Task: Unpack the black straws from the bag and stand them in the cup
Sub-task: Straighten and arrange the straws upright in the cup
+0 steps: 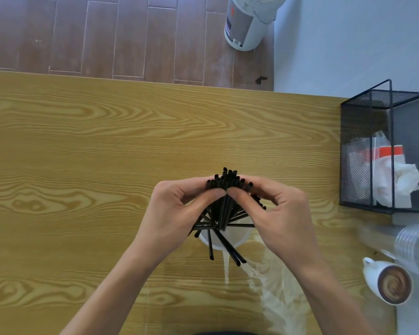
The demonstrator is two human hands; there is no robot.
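Head view, looking down on a wood-grain counter (82, 141). Nearest the viewer, at lower centre-right of the frame, a clear plastic bag (279, 293) lies crumpled and flat on the counter, touching or just beside the base of a white cup (219, 243) that stands at centre frame. A bundle of black straws (224, 189) stands in the cup; the lower ends cross inside the rim, and a few loose straws lean out over the near edge of the cup toward the bottom of the frame.

The left hand (177, 209) and right hand (273, 209) meet above the cup. The fingers (203, 187) of each hand are curled round the upper part of the bundle from either side, thumbs nearly touching at the front, so that the straw tops are gathered together and project just beyond the fingertips.

At lower right a white mug (388, 282) with a brown swirl on top stands beside a stack of clear plastic cups (411, 243) lying on its side. Farther, at the right edge, a black mesh basket (363, 151) holds crumpled white paper. Beyond the counter's far edge, at the top of the frame, a white bucket (249, 22) stands on a brown plank floor (107, 35).
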